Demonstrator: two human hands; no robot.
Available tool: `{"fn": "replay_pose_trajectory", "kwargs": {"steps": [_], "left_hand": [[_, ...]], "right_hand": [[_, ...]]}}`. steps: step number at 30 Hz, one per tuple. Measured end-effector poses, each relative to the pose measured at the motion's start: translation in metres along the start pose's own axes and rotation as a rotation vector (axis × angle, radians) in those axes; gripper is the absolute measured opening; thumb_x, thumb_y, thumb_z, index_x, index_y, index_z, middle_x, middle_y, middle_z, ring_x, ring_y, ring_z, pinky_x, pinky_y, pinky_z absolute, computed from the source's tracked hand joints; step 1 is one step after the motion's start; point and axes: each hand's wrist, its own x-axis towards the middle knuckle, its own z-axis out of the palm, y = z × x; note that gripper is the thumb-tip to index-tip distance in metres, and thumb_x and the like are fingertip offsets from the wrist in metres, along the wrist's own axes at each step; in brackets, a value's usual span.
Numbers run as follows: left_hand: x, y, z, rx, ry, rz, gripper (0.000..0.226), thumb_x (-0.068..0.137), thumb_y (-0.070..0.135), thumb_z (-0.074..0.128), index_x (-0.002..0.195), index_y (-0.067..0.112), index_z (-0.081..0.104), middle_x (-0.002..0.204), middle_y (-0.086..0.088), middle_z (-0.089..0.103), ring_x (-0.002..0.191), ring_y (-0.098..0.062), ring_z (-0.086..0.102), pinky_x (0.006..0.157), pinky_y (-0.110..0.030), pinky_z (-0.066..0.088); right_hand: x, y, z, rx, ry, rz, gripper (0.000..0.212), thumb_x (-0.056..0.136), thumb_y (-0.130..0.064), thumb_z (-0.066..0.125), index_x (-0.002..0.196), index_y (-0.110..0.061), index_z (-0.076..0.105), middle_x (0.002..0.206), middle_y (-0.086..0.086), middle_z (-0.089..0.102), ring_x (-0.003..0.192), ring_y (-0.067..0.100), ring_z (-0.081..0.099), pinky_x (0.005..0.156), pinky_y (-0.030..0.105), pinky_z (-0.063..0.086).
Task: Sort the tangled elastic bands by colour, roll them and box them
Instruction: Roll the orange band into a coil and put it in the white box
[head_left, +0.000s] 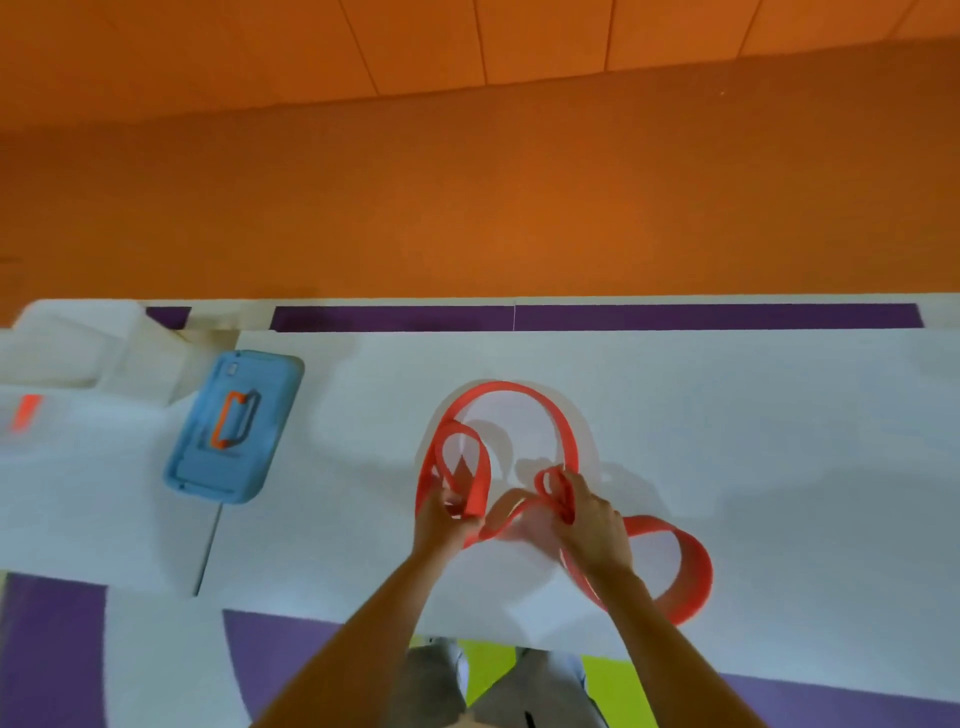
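Near the front edge of the tabletop (779, 415), both hands hold one red band (519, 386). The left hand (447, 514) grips a folded loop, and the right hand (592, 514) pinches a small coil with its fingers curled round it. The band's largest loop lies beyond the hands toward the far edge, and another trails right of the right hand. The band is wide, flat, limp and twisted. A blue box (234, 431) sits toward the left edge, nearer the left hand.

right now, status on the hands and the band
Left hand grips red band, right hand pinches a small loop of it. Band in loose loops on the white table, not yet rolled. Blue box sits apart at left.
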Motion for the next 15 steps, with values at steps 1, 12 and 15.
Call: {"fn": "replay_pose_trajectory", "kwargs": {"steps": [1, 12, 15], "left_hand": [[-0.001, 0.0, 0.003, -0.036, -0.023, 0.022, 0.014, 0.081, 0.005, 0.083, 0.088, 0.009, 0.071, 0.083, 0.004, 0.066, 0.082, -0.016, 0.065, 0.066, -0.021, 0.043], [-0.05, 0.003, -0.035, -0.567, -0.158, 0.235, 0.031, 0.062, 0.005, 0.064, 0.092, 0.008, 0.056, 0.067, 0.003, 0.065, 0.054, -0.01, 0.056, 0.05, -0.025, 0.043], [-0.062, -0.015, -0.069, -0.718, -0.144, 0.256, 0.033, 0.064, 0.005, 0.062, 0.096, 0.006, 0.057, 0.069, -0.001, 0.069, 0.055, -0.012, 0.059, 0.05, -0.024, 0.045]], "right_hand": [[0.002, -0.001, -0.002, 0.006, -0.005, -0.011, 0.055, 0.097, -0.028, 0.066, 0.149, -0.032, 0.049, 0.12, 0.007, 0.078, 0.109, 0.037, 0.073, 0.087, 0.044, 0.057], [-0.03, -0.075, -0.005, 0.297, 0.08, -0.148, 0.05, 0.081, -0.041, 0.059, 0.128, -0.056, 0.056, 0.1, -0.026, 0.074, 0.091, 0.004, 0.071, 0.083, 0.029, 0.056], [-0.045, -0.116, -0.001, 0.341, 0.101, -0.226, 0.054, 0.081, -0.033, 0.062, 0.125, -0.064, 0.058, 0.106, -0.029, 0.072, 0.094, 0.0, 0.07, 0.086, 0.024, 0.055]]}}
